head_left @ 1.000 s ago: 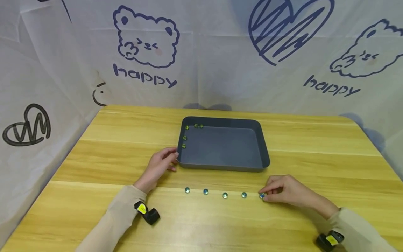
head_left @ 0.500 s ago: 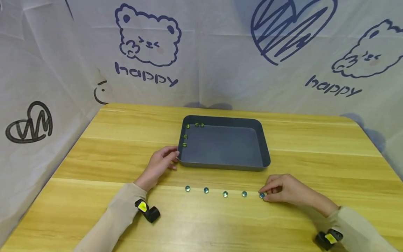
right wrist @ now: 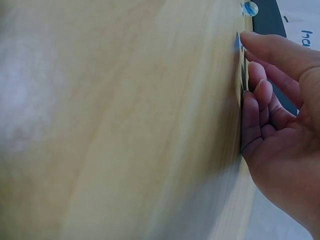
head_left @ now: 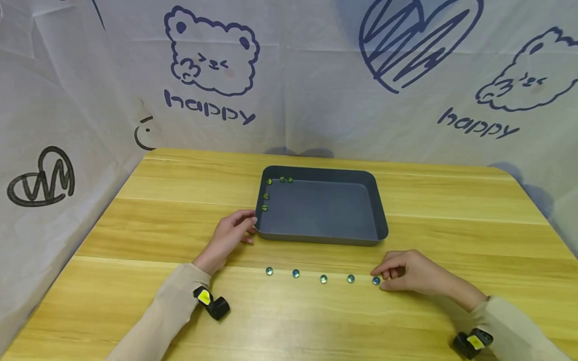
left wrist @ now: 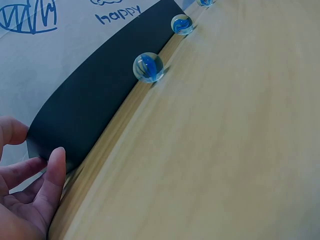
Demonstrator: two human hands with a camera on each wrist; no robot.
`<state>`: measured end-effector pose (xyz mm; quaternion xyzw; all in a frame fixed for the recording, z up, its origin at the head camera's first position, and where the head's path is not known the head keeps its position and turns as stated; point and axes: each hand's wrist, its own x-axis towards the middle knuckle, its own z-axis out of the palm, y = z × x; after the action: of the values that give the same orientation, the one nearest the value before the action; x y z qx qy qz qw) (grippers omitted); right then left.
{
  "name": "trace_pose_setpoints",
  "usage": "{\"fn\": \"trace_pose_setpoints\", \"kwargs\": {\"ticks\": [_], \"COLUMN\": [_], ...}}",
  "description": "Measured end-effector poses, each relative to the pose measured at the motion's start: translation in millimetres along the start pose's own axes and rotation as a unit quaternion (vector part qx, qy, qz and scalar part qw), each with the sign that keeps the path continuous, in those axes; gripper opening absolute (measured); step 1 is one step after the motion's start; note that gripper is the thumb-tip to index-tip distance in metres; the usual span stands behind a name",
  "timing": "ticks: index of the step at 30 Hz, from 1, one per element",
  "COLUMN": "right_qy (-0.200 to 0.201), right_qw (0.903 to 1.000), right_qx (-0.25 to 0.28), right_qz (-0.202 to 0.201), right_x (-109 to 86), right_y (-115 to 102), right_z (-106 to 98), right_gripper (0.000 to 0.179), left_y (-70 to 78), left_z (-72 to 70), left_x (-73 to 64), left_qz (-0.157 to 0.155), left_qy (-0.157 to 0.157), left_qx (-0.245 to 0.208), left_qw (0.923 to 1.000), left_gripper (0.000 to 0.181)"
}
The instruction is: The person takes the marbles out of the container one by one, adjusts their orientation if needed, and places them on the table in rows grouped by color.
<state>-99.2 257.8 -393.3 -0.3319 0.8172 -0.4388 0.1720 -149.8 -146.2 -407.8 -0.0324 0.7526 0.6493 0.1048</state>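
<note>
Five glass marbles with blue swirls lie in a row on the table, among them a left-end marble (head_left: 269, 271) and a middle marble (head_left: 323, 279). My right hand (head_left: 413, 272) is at the right-end marble (head_left: 376, 281), index finger and thumb on either side and slightly spread, so the marble shows whole in the head view. In the right wrist view the thumb (right wrist: 272, 47) covers most of it. My left hand (head_left: 229, 235) touches the front left corner of a dark grey rectangular tray (head_left: 316, 239), its fingers relaxed. Several yellow-green marbles (head_left: 266, 196) lie along the tray's left and back walls.
The tray stands on a wooden table (head_left: 149, 210), behind the marble row. A white cloth (head_left: 307, 100) with drawn bears and hearts hangs behind the table and at its left. Each wrist wears a black camera, such as the left camera (head_left: 218, 307).
The right thumb has moved slightly away from the right-end marble, which stays in place. The left hand and the tray have not moved; the head view has shifted a little.
</note>
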Motion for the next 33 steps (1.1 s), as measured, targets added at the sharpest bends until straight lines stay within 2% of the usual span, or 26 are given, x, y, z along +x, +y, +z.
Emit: {"fn": "trace_pose_setpoints", "kwargs": {"ticks": [7,14,18,22,25,30,31,33], "right_qy": [-0.001,-0.011,-0.018,-0.027,-0.008,0.06,0.071,0.085], "right_qw": [0.9998,0.9983,0.9972,0.9913,0.989,0.986,0.9837,0.9765], "right_qx": [-0.005,0.022,0.056,0.12,0.134,0.118,0.132,0.186], "right_qz": [0.019,0.053,0.046,0.048,0.061,0.1,0.099,0.068], "right_x": [0.0,-0.3,-1.9,-4.7,-7.6,-4.8,-2.1,5.4], "right_y": [-2.4,-3.3,-0.7,2.4,0.8,-18.5,-23.4,-31.3], "right_z": [-1.7,-5.9,-9.9,-14.8,-20.0,-34.6,-38.0,-44.1], "right_gripper": [0.022,0.031,0.034,0.035,0.032,0.026,0.024,0.024], "left_y": [0.2,0.2,-0.5,-1.3,-1.4,-1.0,-0.9,-0.5], "left_z": [0.0,-0.3,-0.5,-0.2,0.5,1.4,1.5,1.8], "left_x": [0.4,0.6,0.4,0.0,-0.1,0.2,0.3,0.8], "left_qz": [0.003,0.001,0.0,-0.001,0.0,0.0,0.001,0.003], "left_qy": [0.003,0.002,0.002,0.001,0.001,0.001,0.002,0.002], "left_qx": [-0.001,-0.003,-0.002,-0.002,-0.002,-0.001,-0.002,-0.002], "left_qw": [1.0,1.0,1.0,1.0,1.0,1.0,1.0,1.0], "left_gripper": [0.038,0.038,0.038,0.039,0.038,0.038,0.038,0.038]}}
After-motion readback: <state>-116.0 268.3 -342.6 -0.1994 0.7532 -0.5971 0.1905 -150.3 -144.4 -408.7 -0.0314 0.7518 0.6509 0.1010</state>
